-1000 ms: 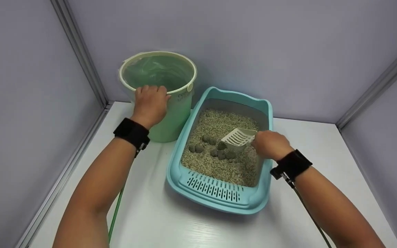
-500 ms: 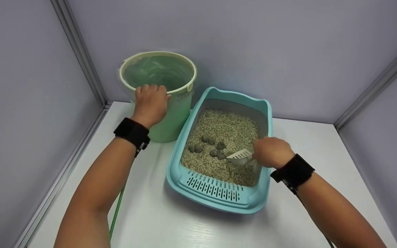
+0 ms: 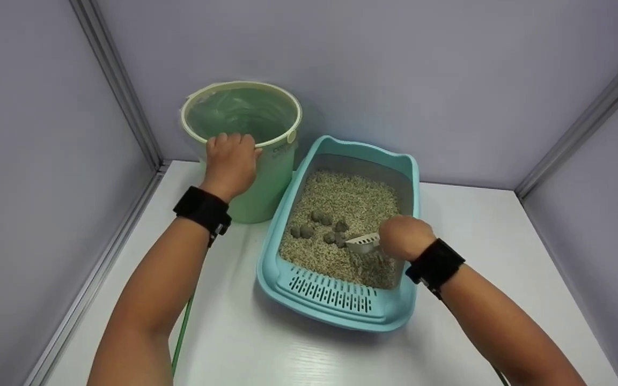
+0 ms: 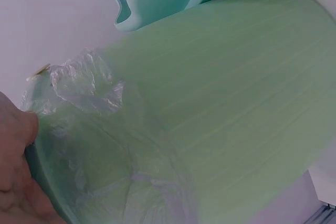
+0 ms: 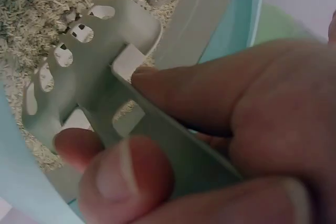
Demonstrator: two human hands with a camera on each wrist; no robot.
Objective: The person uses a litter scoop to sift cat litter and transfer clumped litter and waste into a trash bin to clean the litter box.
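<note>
Now: left hand (image 3: 230, 161) curled over rim of green bucket (image 3: 266, 182). Right hand (image 3: 401, 238) clamped on slotted scoop (image 3: 363, 244), blade in litter (image 3: 352, 201) inside teal tray (image 3: 336, 308), beside grey clumps (image 3: 317, 228).

Bright, even overhead light, soft shadows, blurred close-up wrist views.

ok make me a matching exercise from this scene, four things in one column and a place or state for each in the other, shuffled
Things:
1. left hand
2. right hand
3. grey clumps
4. bin liner

Places or states:
A. lying on the litter in the blue tray
B. gripping the slotted scoop
C. folded over the bucket's rim
D. holding the rim of the green bucket

Pairs: 1-D, 2-B, 3-A, 4-C
</note>
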